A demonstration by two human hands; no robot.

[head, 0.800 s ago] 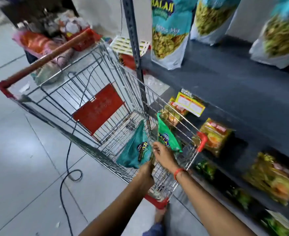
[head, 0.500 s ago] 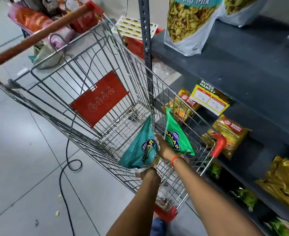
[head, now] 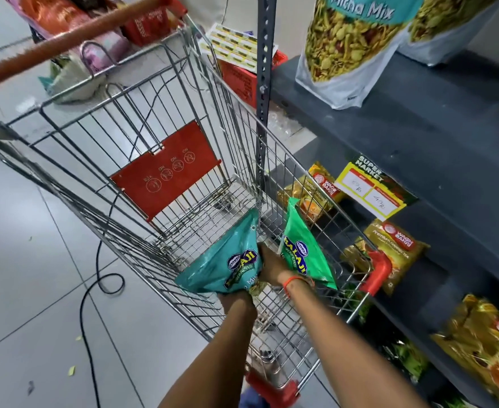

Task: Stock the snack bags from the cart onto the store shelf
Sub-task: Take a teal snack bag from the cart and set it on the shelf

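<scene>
Both my hands are down inside the wire cart [head: 101, 201]. My left hand [head: 238, 300] grips the lower end of a teal Balaji snack bag [head: 227, 260], which is tilted up off the cart floor. My right hand [head: 272, 265] holds a green Balaji wafers bag [head: 301, 248] upright near the cart's right wall. The dark grey store shelf [head: 419, 136] stands right of the cart, with a big Mitha Mix bag [head: 345, 48] on its upper board.
Yellow Wagh Bakri packs [head: 395, 251] fill the lower shelf behind a Super Market price tag [head: 372, 189]. A perforated steel upright [head: 264, 83] stands between cart and shelf. A black cable [head: 95, 290] lies on the tiled floor. Red baskets [head: 242, 75] and goods sit beyond the cart.
Both bags have been lifted slightly off the cart floor in my hands. The view has dropped and moved closer to the cart and shelf.
</scene>
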